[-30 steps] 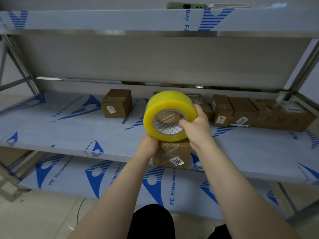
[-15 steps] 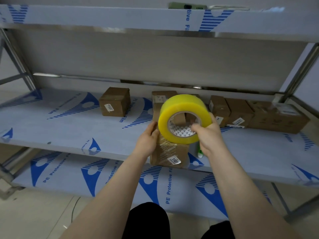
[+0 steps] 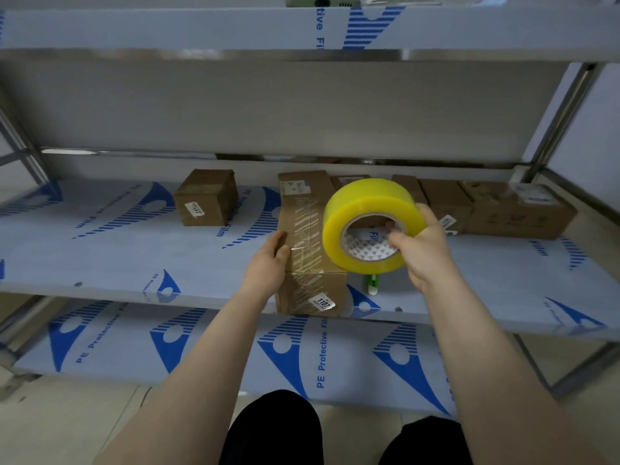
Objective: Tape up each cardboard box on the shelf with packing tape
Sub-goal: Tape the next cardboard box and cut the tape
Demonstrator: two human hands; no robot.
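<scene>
A long cardboard box (image 3: 303,236) lies at the front edge of the middle shelf (image 3: 100,260), with clear tape along its top and a white "1107" label on its near face. My left hand (image 3: 270,263) rests flat against the box's left side. My right hand (image 3: 417,245) grips a big yellow roll of packing tape (image 3: 365,216), held in the air just right of the box, thumb through its core.
Another box (image 3: 206,201) stands apart at the left back of the shelf. A row of several boxes (image 3: 486,206) lines the back right. A small green-and-white object (image 3: 371,284) lies on the shelf under the roll. A lower shelf (image 3: 235,350) sits below.
My right hand carried the tape roll rightward off the box, uncovering its taped top. My left hand slid from under the roll to the box's left side.
</scene>
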